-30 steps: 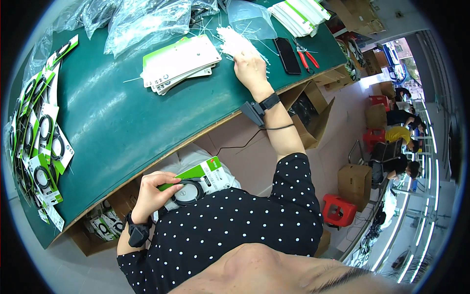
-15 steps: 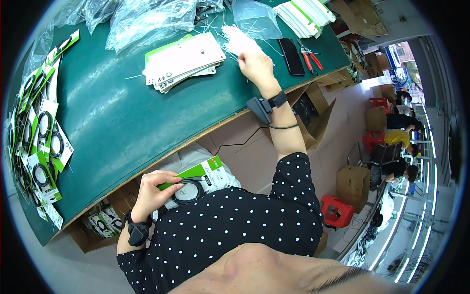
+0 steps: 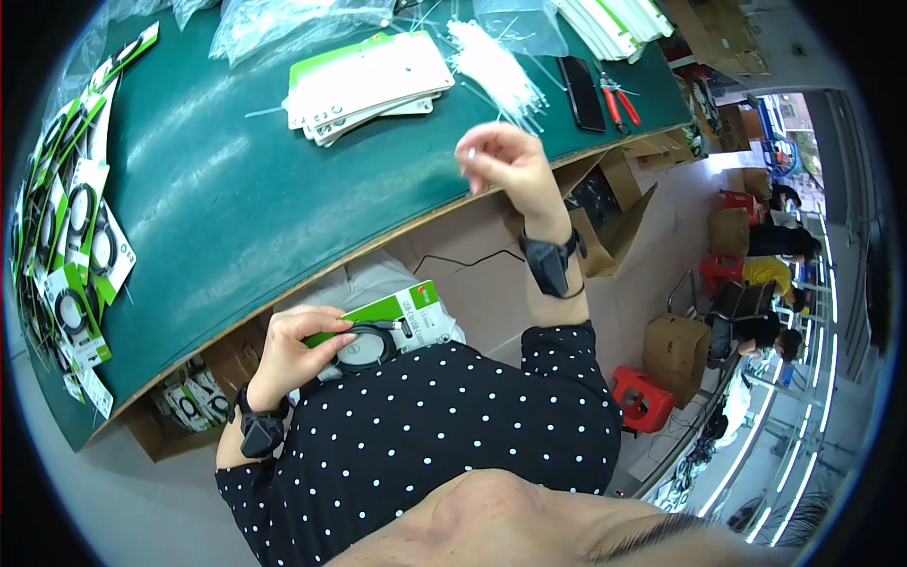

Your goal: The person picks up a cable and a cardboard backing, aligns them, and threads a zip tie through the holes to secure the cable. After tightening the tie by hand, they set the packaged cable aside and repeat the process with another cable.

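Observation:
My left hand (image 3: 300, 352) grips the left end of a green-and-white card with a coiled black cable (image 3: 367, 348) on it, held low in front of my body. Its thumb and fingers pinch the card's edge. My right hand (image 3: 508, 163) is raised over the table's front edge with its fingers curled together. A tiny pale spot shows at its fingertips; what they hold, if anything, is too small to make out. Just beyond that hand lies a loose bundle of white cable ties (image 3: 499, 74). A stack of white-and-green cards (image 3: 373, 80) lies to its left.
Many carded cables (image 3: 71, 307) are piled along the green table's (image 3: 208, 198) left end. Clear plastic bags (image 3: 293, 28) lie at the back. A black phone (image 3: 582, 94), red-handled cutters (image 3: 619, 102) and more cards (image 3: 614, 26) are at the right. Open cardboard boxes (image 3: 619, 217) stand below.
My right hand has drawn back from the cable ties toward the table's front edge and my body. My left hand keeps the carded cable in nearly the same place.

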A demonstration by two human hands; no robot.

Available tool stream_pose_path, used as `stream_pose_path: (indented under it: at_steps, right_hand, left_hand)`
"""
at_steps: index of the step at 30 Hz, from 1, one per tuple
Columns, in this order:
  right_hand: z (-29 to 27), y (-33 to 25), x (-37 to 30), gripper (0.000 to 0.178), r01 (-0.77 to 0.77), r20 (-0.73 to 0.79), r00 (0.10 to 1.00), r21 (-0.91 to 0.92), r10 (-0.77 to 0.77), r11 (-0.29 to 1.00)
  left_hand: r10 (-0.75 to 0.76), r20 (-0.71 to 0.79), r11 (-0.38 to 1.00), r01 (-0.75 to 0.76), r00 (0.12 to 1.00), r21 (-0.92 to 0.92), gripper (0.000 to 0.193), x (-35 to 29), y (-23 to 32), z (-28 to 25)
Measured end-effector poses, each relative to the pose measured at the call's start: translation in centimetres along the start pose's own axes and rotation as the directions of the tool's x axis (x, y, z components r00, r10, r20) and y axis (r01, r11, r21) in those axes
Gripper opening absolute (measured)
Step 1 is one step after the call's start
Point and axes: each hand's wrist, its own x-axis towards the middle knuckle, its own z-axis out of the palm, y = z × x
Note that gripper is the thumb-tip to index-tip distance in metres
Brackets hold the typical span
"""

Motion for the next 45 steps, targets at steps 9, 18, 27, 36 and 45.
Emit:
stream_pose_path:
  at_steps: [9,18,27,36,45]
  right_hand:
    - [6.6,3.5,-3.9,0.015,-0.141,0.250,0.968,0.453,0.027,0.880]
    - [8.2,3.0,-4.2,0.023,-0.089,0.088,0.994,0.299,0.066,0.950]
    - [9.0,1.9,-3.7,0.028,-0.131,0.035,0.991,0.266,0.126,0.955]
    - [7.8,3.6,-3.6,0.005,-0.184,0.275,0.959,0.426,0.067,0.886]
    - [8.6,6.2,-4.0,0.012,0.241,0.232,0.946,-0.040,-0.226,0.970]
  left_hand:
    - [0.112,-0.003,0.988,-0.111,0.994,0.111,0.018,-0.8,1.4,0.0]
    - [0.120,-0.021,0.988,-0.118,0.993,0.096,0.019,-1.4,0.6,0.5]
    - [0.109,0.014,0.991,-0.110,0.994,0.070,0.019,-1.4,0.3,0.3]
    - [0.138,-0.004,0.988,-0.137,0.990,0.068,0.019,-1.7,0.1,0.4]
    - [0.193,0.008,0.977,-0.193,0.981,0.090,0.020,-1.8,0.3,0.5]
